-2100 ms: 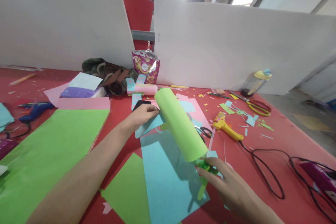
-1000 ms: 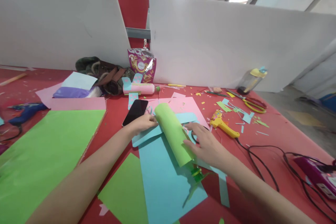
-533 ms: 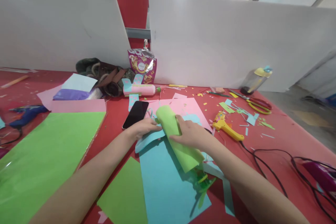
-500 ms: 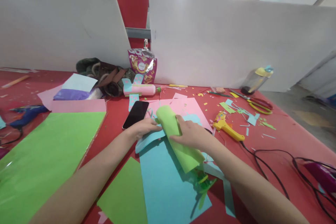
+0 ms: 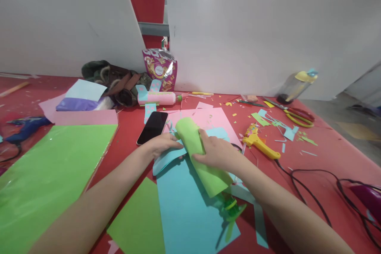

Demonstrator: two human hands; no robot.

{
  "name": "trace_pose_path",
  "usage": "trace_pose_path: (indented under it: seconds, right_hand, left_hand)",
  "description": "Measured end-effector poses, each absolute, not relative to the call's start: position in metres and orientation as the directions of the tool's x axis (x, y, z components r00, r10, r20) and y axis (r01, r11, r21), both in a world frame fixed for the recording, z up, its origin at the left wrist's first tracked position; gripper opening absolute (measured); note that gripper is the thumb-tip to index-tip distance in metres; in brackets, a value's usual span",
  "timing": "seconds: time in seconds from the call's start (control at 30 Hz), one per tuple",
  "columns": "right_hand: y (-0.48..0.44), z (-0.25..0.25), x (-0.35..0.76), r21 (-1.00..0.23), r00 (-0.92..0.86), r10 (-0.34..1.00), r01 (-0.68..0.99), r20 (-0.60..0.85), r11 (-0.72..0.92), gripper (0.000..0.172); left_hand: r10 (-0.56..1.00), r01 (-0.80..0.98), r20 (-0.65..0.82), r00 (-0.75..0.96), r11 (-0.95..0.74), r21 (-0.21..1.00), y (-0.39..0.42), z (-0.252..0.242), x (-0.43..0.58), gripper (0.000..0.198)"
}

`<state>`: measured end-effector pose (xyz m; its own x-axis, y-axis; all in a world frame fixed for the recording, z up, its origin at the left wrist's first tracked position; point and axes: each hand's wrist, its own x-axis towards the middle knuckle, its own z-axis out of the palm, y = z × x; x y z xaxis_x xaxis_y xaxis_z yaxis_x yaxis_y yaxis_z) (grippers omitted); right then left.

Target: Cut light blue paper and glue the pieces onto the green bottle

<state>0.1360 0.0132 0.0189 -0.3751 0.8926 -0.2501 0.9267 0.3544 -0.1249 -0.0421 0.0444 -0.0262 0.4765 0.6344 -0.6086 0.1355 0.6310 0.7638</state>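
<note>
My right hand (image 5: 216,151) is wrapped round a bottle covered in light green paper (image 5: 198,158). The bottle lies tilted, its green plastic cap end (image 5: 233,208) pointing toward me. In my left hand (image 5: 163,145) a curved light blue paper piece (image 5: 168,159) is pinched, with its right end against the bottle's left side. Some left fingertips are hidden by the paper. Underneath lie a blue paper sheet (image 5: 184,206) and, to its left, a green sheet (image 5: 141,222). A pink sheet (image 5: 220,117) lies beyond the bottle.
A phone (image 5: 152,127) lies left of the bottle. On the right are a yellow glue gun (image 5: 258,143) with a black cord, scissors (image 5: 293,114) and paper scraps. A pink bottle (image 5: 157,98) and a snack bag (image 5: 160,69) are at the back. A green pack (image 5: 56,166) covers the left.
My view has tilted slightly down, so the background sits higher in the picture. Both hands keep nearly the same place and hold on the bottle and the blue paper piece.
</note>
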Motion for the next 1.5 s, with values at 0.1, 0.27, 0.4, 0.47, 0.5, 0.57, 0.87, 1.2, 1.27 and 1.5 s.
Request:
trace_pose_path:
  seconds: [0.1,0.27,0.4,0.47,0.5,0.57,0.87,1.2,1.27,1.5]
  right_hand:
    - [0.013,0.02,0.136,-0.117,-0.39,0.887,0.921,-0.249,0.372,0.07]
    - [0.013,0.02,0.136,-0.111,-0.419,0.876,0.908,-0.24,0.404,0.07]
    - [0.013,0.02,0.136,-0.11,-0.427,0.87,0.904,-0.246,0.413,0.07]
    - [0.014,0.02,0.137,-0.115,-0.436,0.862,0.9,-0.258,0.42,0.069]
    - [0.014,0.02,0.137,-0.117,-0.437,0.86,0.899,-0.261,0.422,0.069]
    - [0.014,0.02,0.137,-0.114,-0.435,0.861,0.9,-0.264,0.42,0.07]
    - [0.013,0.019,0.136,-0.103,-0.424,0.869,0.905,-0.256,0.412,0.072]
    - [0.012,0.021,0.134,-0.094,-0.417,0.871,0.909,-0.26,0.407,0.071]
    - [0.012,0.021,0.134,-0.091,-0.42,0.868,0.907,-0.264,0.411,0.071]
    - [0.012,0.017,0.133,-0.065,-0.413,0.877,0.91,-0.247,0.41,0.071]
  left_hand:
    - [0.647,0.131,-0.604,0.465,0.624,0.77,0.044,-0.025,-0.041,0.01]
    - [0.678,0.156,-0.602,0.422,0.599,0.785,0.043,-0.024,-0.041,0.009]
    - [0.695,0.203,-0.6,0.397,0.571,0.796,0.044,-0.025,-0.042,0.007]
    - [0.701,0.226,-0.598,0.388,0.557,0.799,0.045,-0.025,-0.044,0.007]
    - [0.704,0.236,-0.597,0.383,0.55,0.801,0.046,-0.025,-0.046,0.007]
    - [0.715,0.253,-0.595,0.367,0.539,0.804,0.047,-0.025,-0.049,0.007]
    - [0.792,0.243,-0.549,0.266,0.496,0.833,0.049,-0.025,-0.05,0.007]
    - [0.783,0.227,-0.559,0.273,0.512,0.829,0.046,-0.022,-0.047,0.008]
    - [0.785,0.233,-0.559,0.268,0.51,0.828,0.046,-0.022,-0.046,0.008]
    - [0.807,0.263,-0.531,0.258,0.471,0.842,0.047,-0.021,-0.045,0.01]
